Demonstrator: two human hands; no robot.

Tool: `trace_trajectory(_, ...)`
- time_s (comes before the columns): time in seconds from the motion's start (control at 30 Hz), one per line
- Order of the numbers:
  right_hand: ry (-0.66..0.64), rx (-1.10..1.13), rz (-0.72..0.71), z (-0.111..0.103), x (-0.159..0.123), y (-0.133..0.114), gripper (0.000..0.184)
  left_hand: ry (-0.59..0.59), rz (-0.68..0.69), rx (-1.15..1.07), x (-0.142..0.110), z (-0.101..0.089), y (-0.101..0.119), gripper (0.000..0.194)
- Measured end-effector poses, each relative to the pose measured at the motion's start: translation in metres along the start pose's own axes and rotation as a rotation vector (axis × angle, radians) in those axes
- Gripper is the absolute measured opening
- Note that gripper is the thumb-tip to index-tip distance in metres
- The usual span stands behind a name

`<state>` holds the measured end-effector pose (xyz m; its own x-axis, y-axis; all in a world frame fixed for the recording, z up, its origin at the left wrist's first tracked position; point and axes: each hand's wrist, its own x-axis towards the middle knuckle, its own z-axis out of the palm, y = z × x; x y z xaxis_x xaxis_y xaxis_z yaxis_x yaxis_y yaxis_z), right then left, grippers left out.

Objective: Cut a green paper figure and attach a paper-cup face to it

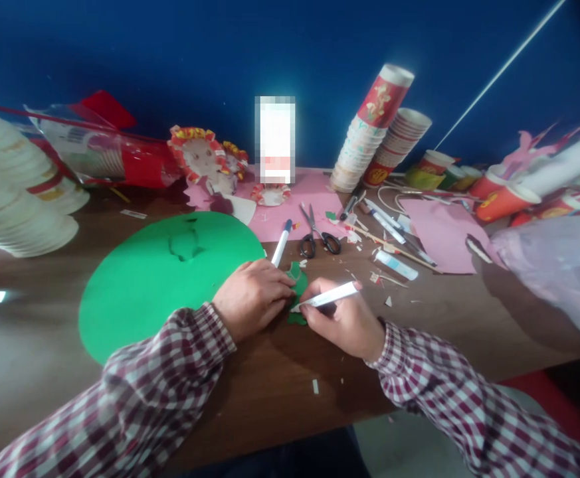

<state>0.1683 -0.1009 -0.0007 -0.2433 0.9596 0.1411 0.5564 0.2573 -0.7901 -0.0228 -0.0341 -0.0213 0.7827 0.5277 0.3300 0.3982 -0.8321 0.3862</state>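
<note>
Broadly, worktop (270, 398): brown surface, bearing a white scrap (315, 386), gives me room along the front edge.
Green sheet (155, 285): left of centre; the left sleeve (155, 385) crosses its near edge.
Pink sheet (439, 232): right side, pens (384, 222) near its left edge.
Cup stack (369, 133): rises at the back.
Left hand (252, 295): touching the green piece (300, 287); I cannot tell whether its grip clamps or merely presses.
Right hand (342, 322): grip clamped around a white pen (332, 297).
Scissors (313, 228): beyond both hands, blades slightly parted.
White pen: tip at the green piece.
Green piece: between the hands, partly covered.
</note>
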Motion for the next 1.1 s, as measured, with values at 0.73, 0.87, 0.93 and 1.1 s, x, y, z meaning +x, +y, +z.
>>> trace_trajectory(0.73,-0.013,0.0,0.01,0.0,-0.0004,0.0,0.004,0.009,0.011,0.015,0.0011,0.0005,0.0006,0.015)
trace_trajectory(0.87,-0.029,-0.008,0.005,-0.0002,-0.0006,-0.0001,0.005,0.008,0.014,0.022,0.0005,0.0007,0.0003,0.015)
trace_trajectory(0.93,-0.044,-0.013,-0.002,-0.0007,-0.0004,-0.0005,0.005,0.007,0.013,0.02,0.0005,0.0007,0.0002,0.015)
trace_trajectory(1.1,-0.076,-0.023,-0.019,-0.0011,-0.0006,-0.0017,0.005,0.014,0.015,0.015,0.0018,0.0011,0.0006,0.015)
